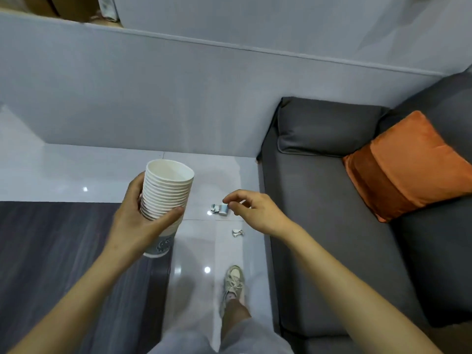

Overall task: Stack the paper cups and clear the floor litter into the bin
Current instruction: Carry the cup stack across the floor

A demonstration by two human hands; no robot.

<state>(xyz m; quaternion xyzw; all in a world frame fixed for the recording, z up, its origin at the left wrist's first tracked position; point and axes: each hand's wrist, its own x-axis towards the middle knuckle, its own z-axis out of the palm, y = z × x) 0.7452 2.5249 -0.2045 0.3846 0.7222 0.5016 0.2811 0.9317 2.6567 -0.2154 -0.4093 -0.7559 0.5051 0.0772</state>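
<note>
the left hand [135, 221] grips a tall stack of paper cups [166, 192] around its middle, mouth tilted up and away, the bottom cup showing a grey-blue printed band. the right hand [255, 210] hangs empty with thumb and forefinger loosely curled and a gap between them, in line with a crumpled blue-and-white piece of litter [220, 209] on the glossy pale floor [102, 172]; a smaller white scrap [237, 233] lies nearer the shoe [233, 282]. a grey sofa [319, 226] with a grey cushion [327, 126] and an orange cushion [408, 169] stands at the right, a dark wood-grain surface [51, 251] at the left.
</note>
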